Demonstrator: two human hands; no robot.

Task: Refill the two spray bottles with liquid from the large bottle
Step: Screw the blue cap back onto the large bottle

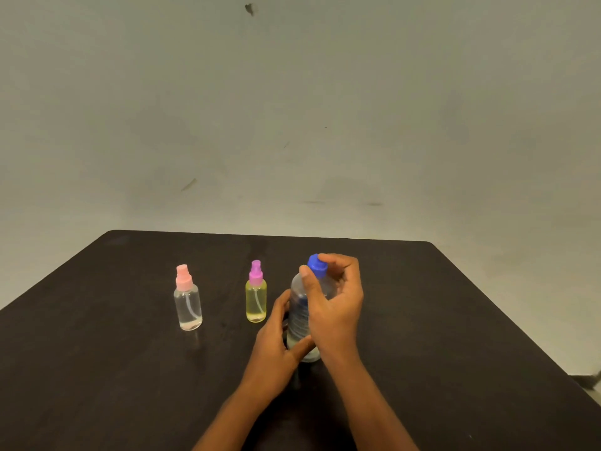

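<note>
On the dark table [455, 320] stand three bottles: two spray bottles, one clear with a pink top [188, 299] and one yellow with a purple top [256, 293], and one large bottle [300, 312] just right of them. The left hand [276, 340] grips its body; the right hand [335, 304] pinches its one blue cap [317, 265].

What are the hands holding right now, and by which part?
The left hand grips the large bottle round its lower body; the right hand pinches its blue cap between thumb and fingers.
</note>
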